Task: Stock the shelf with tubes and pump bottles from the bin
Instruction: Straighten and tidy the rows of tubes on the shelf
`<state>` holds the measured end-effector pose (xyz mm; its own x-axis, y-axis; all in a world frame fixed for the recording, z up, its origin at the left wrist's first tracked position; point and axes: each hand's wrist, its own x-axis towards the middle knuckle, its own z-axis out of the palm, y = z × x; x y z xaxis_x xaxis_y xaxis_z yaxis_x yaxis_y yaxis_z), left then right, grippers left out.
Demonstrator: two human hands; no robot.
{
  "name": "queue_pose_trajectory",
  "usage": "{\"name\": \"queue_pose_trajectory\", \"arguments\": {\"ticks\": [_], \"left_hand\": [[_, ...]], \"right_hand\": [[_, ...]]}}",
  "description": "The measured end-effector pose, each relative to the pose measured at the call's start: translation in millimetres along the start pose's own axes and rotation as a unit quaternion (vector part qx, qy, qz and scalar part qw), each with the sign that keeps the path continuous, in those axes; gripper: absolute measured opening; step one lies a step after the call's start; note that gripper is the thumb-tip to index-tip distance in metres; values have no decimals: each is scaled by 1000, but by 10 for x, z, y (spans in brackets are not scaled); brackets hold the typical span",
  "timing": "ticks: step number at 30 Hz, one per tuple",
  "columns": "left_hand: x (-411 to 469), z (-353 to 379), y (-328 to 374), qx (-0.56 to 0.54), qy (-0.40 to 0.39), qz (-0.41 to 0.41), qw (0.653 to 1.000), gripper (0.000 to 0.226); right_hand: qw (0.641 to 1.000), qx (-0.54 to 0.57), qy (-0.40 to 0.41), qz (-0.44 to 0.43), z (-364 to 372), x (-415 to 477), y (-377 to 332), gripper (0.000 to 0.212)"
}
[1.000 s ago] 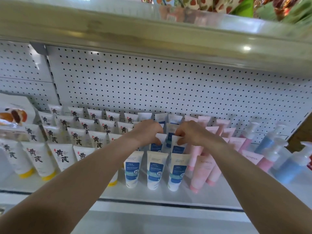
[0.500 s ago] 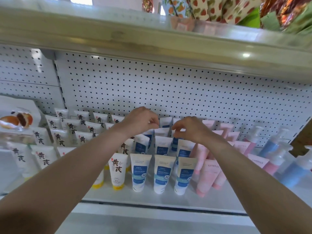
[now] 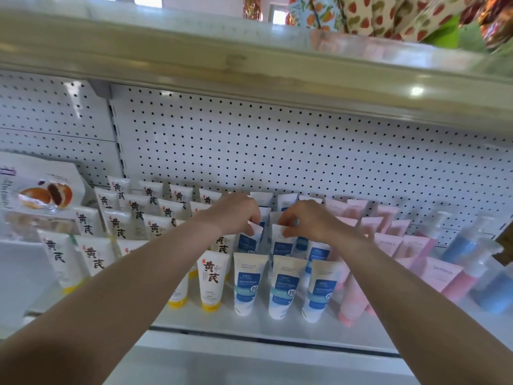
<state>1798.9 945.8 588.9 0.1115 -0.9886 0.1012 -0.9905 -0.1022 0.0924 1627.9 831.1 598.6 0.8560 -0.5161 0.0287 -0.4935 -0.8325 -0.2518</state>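
Blue-and-white tubes (image 3: 282,287) stand cap-down in rows at the middle of the white shelf (image 3: 249,330). My left hand (image 3: 236,215) pinches the top edge of a second-row blue tube (image 3: 249,240). My right hand (image 3: 305,220) pinches the top of the neighbouring blue tube (image 3: 281,244). White tubes with yellow caps (image 3: 211,276) fill the left side. Pink tubes (image 3: 352,298) stand to the right. Blue and pink pump bottles (image 3: 466,245) are at the far right. The bin is not in view.
A white pegboard (image 3: 277,151) backs the shelf. Another shelf (image 3: 249,65) hangs close above, holding fruit-patterned packs (image 3: 388,15). A pastry box (image 3: 39,190) sits at the far left. The shelf's front lip runs below the front row of tubes.
The view has shifted left and down a little. Both hands have stayed among the blue tubes, dropping slightly from the back rows onto the tops of second-row tubes.
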Motion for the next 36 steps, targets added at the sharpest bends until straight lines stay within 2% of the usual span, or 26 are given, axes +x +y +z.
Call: {"name": "queue_pose_trajectory", "arguments": {"ticks": [3, 5, 15, 18, 21, 23, 26, 29, 36], "left_hand": [[28, 20, 14, 14, 12, 8, 1000, 13], [27, 35, 35, 8, 15, 12, 1000, 22], [45, 32, 13, -8, 24, 23, 999, 24], [46, 16, -3, -19, 31, 26, 999, 26], [71, -32, -42, -42, 71, 13, 996, 27], [95, -86, -71, -63, 108, 2, 992, 19], [150, -157, -119, -80, 135, 2, 988, 13], [239, -179, -164, -69, 127, -7, 989, 16], [431, -104, -222, -47, 70, -17, 996, 25]], "right_hand": [[1000, -4, -8, 11, 41, -8, 3, 18], [1000, -6, -16, 17, 70, -15, 6, 16], [999, -9, -36, 16, 25, -19, -37, 21], [1000, 5, -5, 19, -32, 1, -45, 23], [998, 4, 55, 26, -111, 37, -1, 18], [995, 25, 88, 34, -177, 39, 16, 15], [993, 21, 109, 35, -241, 67, 40, 21], [994, 8, 108, 32, -262, 138, 57, 23], [998, -17, 51, 34, -178, 304, 94, 31]]}}
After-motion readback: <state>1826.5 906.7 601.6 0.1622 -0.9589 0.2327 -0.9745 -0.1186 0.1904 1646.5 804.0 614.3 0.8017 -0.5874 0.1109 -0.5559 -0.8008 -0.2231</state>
